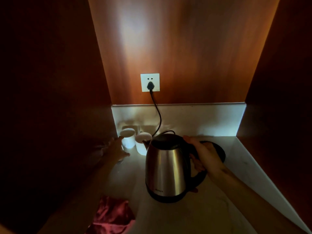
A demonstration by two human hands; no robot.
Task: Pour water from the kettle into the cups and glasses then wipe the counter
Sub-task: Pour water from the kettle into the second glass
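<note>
Head view: the right hand [205, 158] has its fingers wrapped round the black handle of the steel kettle [167, 168], held upright near its base [217, 152]. The left hand [116, 149], fingers spread, touches the left of two white cups [127, 138] at the back of the bench [224, 196]; their contents cannot be made out. A red cloth [112, 215] lies near the front edge

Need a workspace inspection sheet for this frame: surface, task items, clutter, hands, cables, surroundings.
Surface: pale counter, dimly lit.
Job's things: steel kettle off its black base; two white cups at back left; red cloth at front edge.
Clutter: nothing seen.
Hands: right hand grips kettle handle; left hand reaches beside nearest cup, contact unclear.
Cables: black cord runs from wall socket down behind kettle.
Surroundings: wooden alcove walls.
</note>
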